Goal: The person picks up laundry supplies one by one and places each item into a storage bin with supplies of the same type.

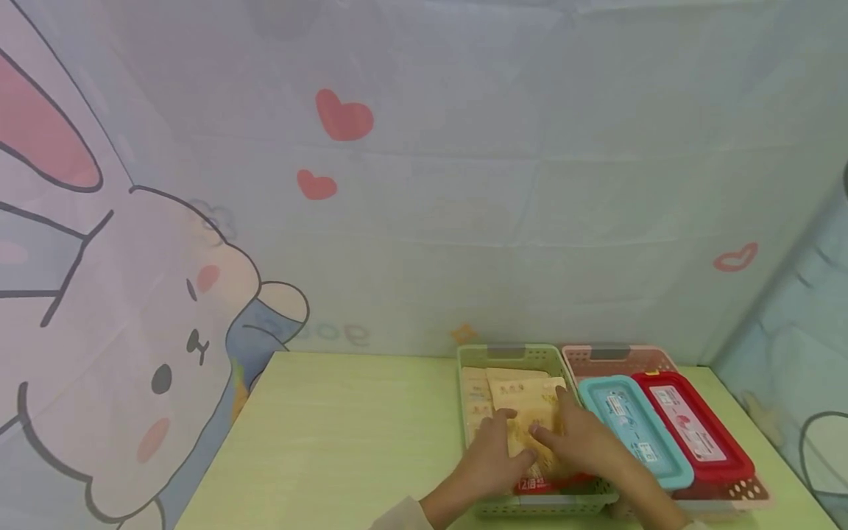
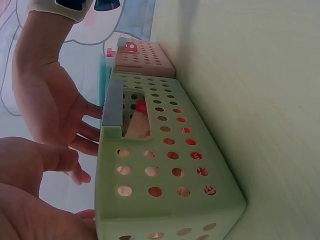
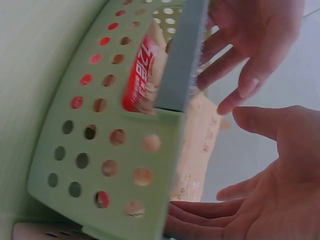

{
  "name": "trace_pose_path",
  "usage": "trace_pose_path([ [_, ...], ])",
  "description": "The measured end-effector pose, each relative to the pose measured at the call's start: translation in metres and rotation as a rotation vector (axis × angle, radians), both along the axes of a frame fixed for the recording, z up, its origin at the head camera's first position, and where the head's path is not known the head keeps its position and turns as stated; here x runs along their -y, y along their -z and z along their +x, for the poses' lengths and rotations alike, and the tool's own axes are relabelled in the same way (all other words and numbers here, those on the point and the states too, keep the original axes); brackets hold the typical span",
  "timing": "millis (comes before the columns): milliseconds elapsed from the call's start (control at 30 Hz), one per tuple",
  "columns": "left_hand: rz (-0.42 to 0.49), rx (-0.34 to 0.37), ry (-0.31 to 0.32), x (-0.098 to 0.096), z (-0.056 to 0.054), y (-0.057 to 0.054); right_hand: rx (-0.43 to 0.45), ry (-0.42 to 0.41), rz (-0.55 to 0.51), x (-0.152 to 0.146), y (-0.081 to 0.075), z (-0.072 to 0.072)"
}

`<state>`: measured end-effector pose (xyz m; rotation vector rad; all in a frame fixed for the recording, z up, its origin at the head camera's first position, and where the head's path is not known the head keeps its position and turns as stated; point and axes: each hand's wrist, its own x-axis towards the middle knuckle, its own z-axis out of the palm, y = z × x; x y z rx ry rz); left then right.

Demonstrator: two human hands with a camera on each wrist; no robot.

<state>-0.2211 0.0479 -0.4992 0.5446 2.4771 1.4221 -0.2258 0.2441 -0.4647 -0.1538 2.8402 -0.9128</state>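
A green perforated basket [image 1: 469, 508] holds several tan packets [image 1: 530, 390], the top one lying tilted with small print on it. A red printed band [image 1: 533, 483] shows at the near end. My left hand [image 1: 490, 458] reaches over the basket's near left part, thumb and forefinger spread above the packets. My right hand [image 1: 586, 439] comes in from the right, fingers at the top packet's right edge and thumb over its face. In the right wrist view, the right hand's fingers [image 3: 210, 220] extend fairly straight behind the basket rim. The left hand's lower fingers are hidden by the basket.
Right of the green basket stands a pink basket [image 1: 762, 495]. On it lie a turquoise-lidded box [image 1: 632, 427] and a red-lidded box [image 1: 692, 423]. The pale green table [image 1: 331, 434] extends to the left. A printed cloth [image 1: 464, 221] hangs behind; a dark cable [image 1: 803, 442] curves at far right.
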Motion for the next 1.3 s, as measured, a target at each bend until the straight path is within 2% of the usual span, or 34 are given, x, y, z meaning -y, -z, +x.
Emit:
trace_pose_path([
  [200, -0.02, 0.013, -0.005, -0.003, 0.001, 0.004, 0.038, -0.001, 0.033, 0.002, 0.006, 0.004],
  [433, -0.075, 0.02, 0.029, -0.008, 0.003, 0.011, 0.021, -0.011, 0.06, 0.005, 0.017, 0.007],
  [567, -0.093, 0.036, 0.035, -0.009, 0.004, 0.011, -0.008, -0.03, 0.118, 0.007, 0.018, 0.007],
  [833, -0.108, 0.044, 0.038, -0.011, 0.004, 0.011, -0.001, -0.052, 0.169, 0.008, 0.016, 0.009],
  [1133, -0.118, 0.068, 0.038, -0.012, 0.004, 0.011, 0.054, -0.032, 0.145, 0.009, 0.011, 0.012],
  [1300, -0.143, 0.073, 0.026, -0.013, 0.005, 0.009, 0.037, -0.043, 0.185, 0.009, 0.009, 0.014],
])
